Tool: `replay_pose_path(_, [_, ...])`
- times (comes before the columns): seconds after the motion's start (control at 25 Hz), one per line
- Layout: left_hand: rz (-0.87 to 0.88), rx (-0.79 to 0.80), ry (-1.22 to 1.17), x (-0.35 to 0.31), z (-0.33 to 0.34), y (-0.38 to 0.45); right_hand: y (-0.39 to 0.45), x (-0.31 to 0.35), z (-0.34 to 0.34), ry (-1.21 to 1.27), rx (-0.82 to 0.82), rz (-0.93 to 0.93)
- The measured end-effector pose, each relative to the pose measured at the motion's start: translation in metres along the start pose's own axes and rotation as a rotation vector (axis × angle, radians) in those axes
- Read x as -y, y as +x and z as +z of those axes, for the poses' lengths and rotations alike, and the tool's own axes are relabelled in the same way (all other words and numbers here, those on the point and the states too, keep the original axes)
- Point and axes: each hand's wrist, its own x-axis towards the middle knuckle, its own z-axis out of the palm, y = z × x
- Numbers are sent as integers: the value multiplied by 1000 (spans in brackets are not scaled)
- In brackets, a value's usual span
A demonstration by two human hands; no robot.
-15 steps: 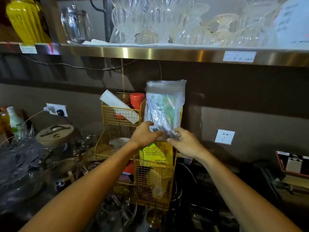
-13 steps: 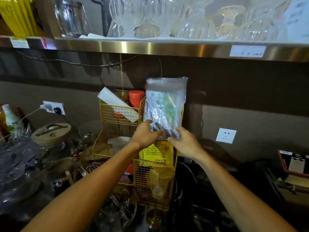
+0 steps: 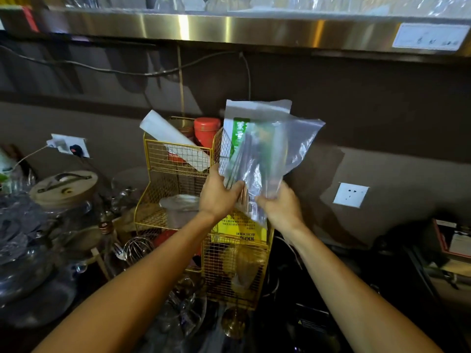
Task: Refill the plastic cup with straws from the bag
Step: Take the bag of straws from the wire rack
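A clear plastic bag of straws (image 3: 262,146) with a green printed strip is held upright in front of the yellow wire rack (image 3: 178,159). My left hand (image 3: 218,194) grips the bag's lower left part, thumb over the straws. Its lower right corner is pinched by my right hand (image 3: 279,206). The bag leans to the right and its upper right side billows out. A clear plastic cup (image 3: 179,208) lies on the rack's lower shelf, just left of my left hand; I cannot tell what is in it.
The rack also holds a red tin (image 3: 206,129), a white roll (image 3: 168,135) and a yellow packet (image 3: 239,230). Glass jars and a lidded jar (image 3: 63,187) crowd the left. A steel shelf (image 3: 229,29) runs overhead. Wall sockets (image 3: 350,194) sit right; dark appliances below.
The bag has been lifted clear of the rack and tilted right, its top spreading open. Both hands stayed on its lower end. The camera has dipped and moved closer.
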Motion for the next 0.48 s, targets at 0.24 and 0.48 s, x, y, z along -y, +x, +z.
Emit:
replay_pose_path(0.24, [39,17,4,-11,-8,-26,-22,-5,-28,136,78,-57])
replay_pose_path(0.48, [56,104,-29,-23,-7,-81,-75,-24,-94,254,144,-101])
